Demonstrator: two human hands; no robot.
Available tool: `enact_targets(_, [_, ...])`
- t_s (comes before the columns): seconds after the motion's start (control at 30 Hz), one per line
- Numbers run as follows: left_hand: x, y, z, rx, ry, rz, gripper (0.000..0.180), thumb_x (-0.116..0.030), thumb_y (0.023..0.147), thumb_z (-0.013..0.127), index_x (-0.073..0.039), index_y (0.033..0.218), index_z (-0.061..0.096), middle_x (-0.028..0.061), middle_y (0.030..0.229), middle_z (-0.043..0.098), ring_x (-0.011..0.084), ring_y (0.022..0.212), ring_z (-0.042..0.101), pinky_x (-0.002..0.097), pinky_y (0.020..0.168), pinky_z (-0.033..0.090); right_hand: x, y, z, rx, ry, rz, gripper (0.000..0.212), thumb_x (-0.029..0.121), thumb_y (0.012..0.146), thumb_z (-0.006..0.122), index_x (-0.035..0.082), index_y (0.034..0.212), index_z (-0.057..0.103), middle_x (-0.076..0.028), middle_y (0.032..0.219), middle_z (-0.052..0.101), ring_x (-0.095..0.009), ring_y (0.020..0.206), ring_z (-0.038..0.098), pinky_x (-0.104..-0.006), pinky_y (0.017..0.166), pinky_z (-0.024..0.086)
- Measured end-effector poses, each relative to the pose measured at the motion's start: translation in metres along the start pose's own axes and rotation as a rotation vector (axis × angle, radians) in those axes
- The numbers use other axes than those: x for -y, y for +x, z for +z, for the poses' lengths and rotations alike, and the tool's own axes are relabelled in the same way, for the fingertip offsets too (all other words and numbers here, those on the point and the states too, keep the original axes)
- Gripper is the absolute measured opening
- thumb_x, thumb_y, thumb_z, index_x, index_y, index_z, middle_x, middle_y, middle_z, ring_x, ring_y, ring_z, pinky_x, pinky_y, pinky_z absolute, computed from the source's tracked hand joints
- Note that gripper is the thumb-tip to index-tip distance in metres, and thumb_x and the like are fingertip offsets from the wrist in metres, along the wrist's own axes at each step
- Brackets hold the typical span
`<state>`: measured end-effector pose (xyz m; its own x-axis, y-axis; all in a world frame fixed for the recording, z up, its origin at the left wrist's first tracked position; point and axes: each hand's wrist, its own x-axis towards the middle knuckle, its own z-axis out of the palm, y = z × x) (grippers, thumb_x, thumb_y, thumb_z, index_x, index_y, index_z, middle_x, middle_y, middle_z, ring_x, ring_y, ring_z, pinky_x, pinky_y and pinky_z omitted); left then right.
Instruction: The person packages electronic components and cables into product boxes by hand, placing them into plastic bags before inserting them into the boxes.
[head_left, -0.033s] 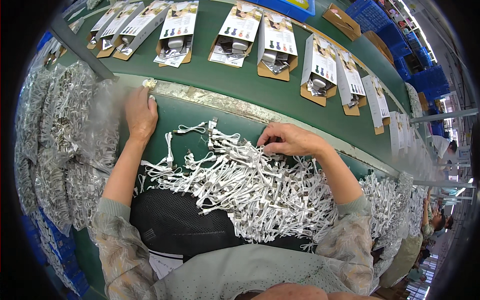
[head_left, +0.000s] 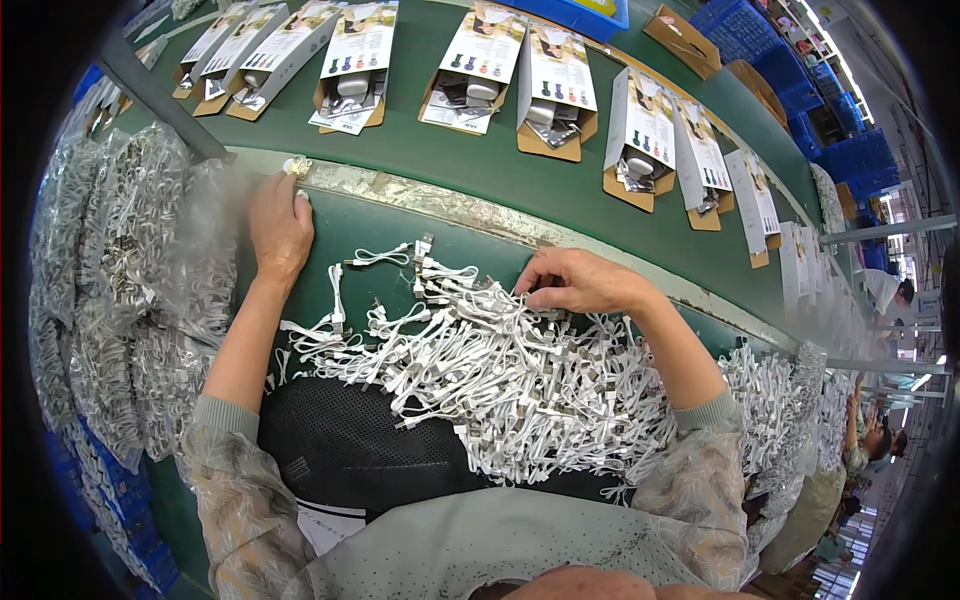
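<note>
Factory space lined with blue crates (head_left: 740,38) is seen beyond a green surface (head_left: 350,220), on which a tangled pile of white cables (head_left: 560,400) is spread. At the pile's far edge, the right grip (head_left: 578,283) is placed with thumb and forefinger curled close over the loops; whether a cable is pinched cannot be told. Beyond the pile's left end, the left grip (head_left: 282,228) is stretched to a small whitish piece (head_left: 297,168) on a worn pale strip (head_left: 430,208); whether that is held cannot be told either. The step in hand is judged to be the picking out of single cables; a next move would call for one loop to be freed without its neighbours being dragged along. Left of the pile, clear bags of cables (head_left: 130,250) are stacked. Across the strip from the pile, open cartons (head_left: 645,125) are lined up, printed with pictures and small coloured figures; their lettering is too small to be read surely, as are the marks on a white sheet (head_left: 330,528) at the pile's near left.
</note>
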<state>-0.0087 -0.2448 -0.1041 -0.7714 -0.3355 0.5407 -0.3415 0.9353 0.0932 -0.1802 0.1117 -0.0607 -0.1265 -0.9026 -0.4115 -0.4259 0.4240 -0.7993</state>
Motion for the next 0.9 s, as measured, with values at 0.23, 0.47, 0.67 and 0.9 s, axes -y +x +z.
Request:
enact_targets(0.23, [-0.091, 0.017, -0.043, 0.33, -0.442, 0.146, 0.034, -0.009, 0.078, 0.06, -0.004, 0.112, 0.056, 0.0159, 0.114, 0.057, 0.0341, 0.11, 0.051, 0.0391, 0.096, 0.04, -0.022, -0.025, 0.005, -0.236, 0.512, 0.087, 0.016, 0.018, 0.084, 0.062, 0.002, 0.084, 0.06, -0.003, 0.077, 0.062, -0.01, 0.067, 0.055, -0.0229, 0.061, 0.045])
enact_targets(0.47, [-0.143, 0.01, -0.054, 0.885, -0.313, 0.339, 0.016, -0.011, 0.072, 0.064, -0.003, 0.086, 0.06, 0.0113, 0.087, 0.058, 0.0298, 0.087, 0.057, 0.0403, 0.075, 0.045, -0.046, -0.035, -0.035, -0.769, 0.556, 0.197, 0.021, 0.021, 0.08, 0.063, 0.001, 0.084, 0.056, -0.005, 0.073, 0.063, -0.009, 0.065, 0.06, -0.0243, 0.058, 0.049])
enact_targets(0.67, [-0.159, 0.029, -0.064, 0.945, -0.457, 0.099, 0.016, -0.012, 0.072, 0.064, 0.001, 0.079, 0.058, 0.0117, 0.07, 0.059, 0.0229, 0.062, 0.059, 0.0343, 0.06, 0.046, -0.108, 0.0, -0.083, -1.305, -0.263, 0.439, 0.017, 0.017, 0.074, 0.057, 0.001, 0.075, 0.061, -0.023, 0.073, 0.063, -0.04, 0.072, 0.061, -0.0477, 0.072, 0.048])
enact_targets(0.9, [-0.195, 0.053, -0.025, 1.007, -1.075, -0.32, 0.021, -0.017, 0.084, 0.061, 0.002, 0.076, 0.055, 0.0028, 0.062, 0.057, 0.0056, 0.051, 0.047, 0.0221, 0.045, 0.036, -0.164, -0.007, -0.106, -1.319, -0.35, 0.652, 0.025, 0.024, 0.08, 0.059, 0.0, 0.086, 0.063, -0.023, 0.086, 0.064, -0.038, 0.084, 0.062, -0.0472, 0.077, 0.047])
